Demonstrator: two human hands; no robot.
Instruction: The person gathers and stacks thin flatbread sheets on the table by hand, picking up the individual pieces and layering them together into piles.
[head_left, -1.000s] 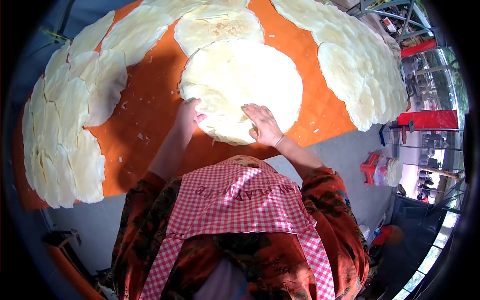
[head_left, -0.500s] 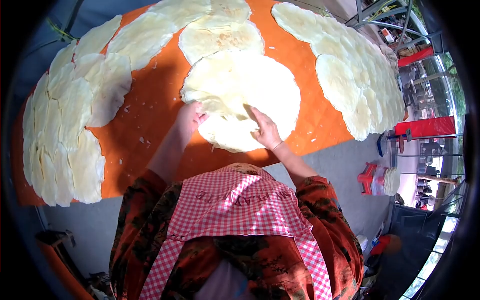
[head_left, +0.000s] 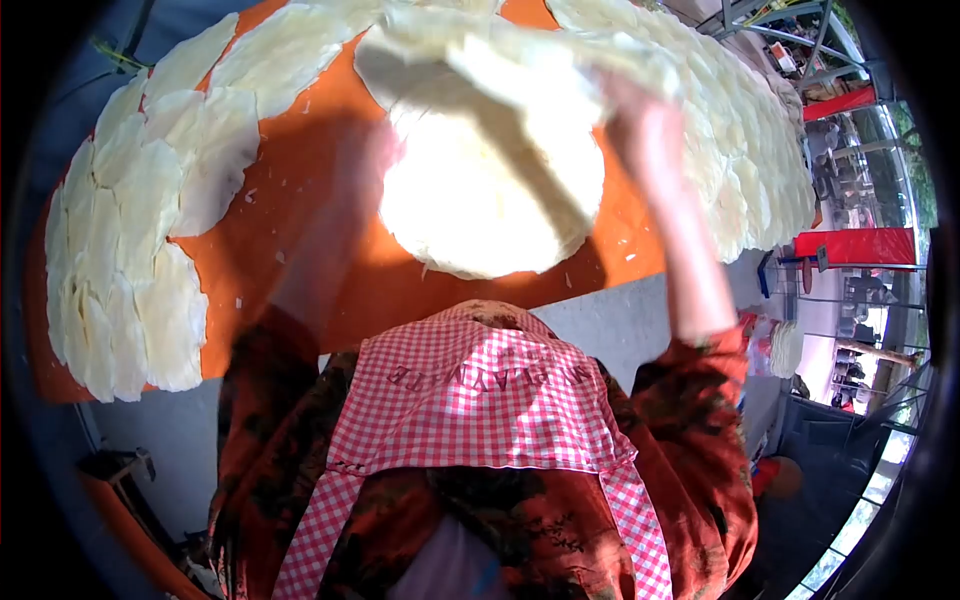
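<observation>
A pile of thin, round, pale flatbreads (head_left: 470,180) lies in the middle of the orange table. Above its far side a single flatbread sheet (head_left: 530,68) hangs in the air, smeared by motion, and its shadow crosses the pile. My right hand (head_left: 643,120) grips the sheet's right end, with the fingers blurred. At the pile's left edge is my left hand (head_left: 372,150); it is too smeared to show its fingers or whether it touches the bread.
Overlapping flatbreads cover the left (head_left: 120,250) and right (head_left: 745,160) sides of the orange table (head_left: 270,300). Small crumbs are scattered on the bare orange part. Beyond the table's right edge are a red panel (head_left: 855,247) and metal frames.
My right hand has moved up and to the right, lifting a flatbread sheet off the pile. My left hand has shifted upward along the pile's left edge.
</observation>
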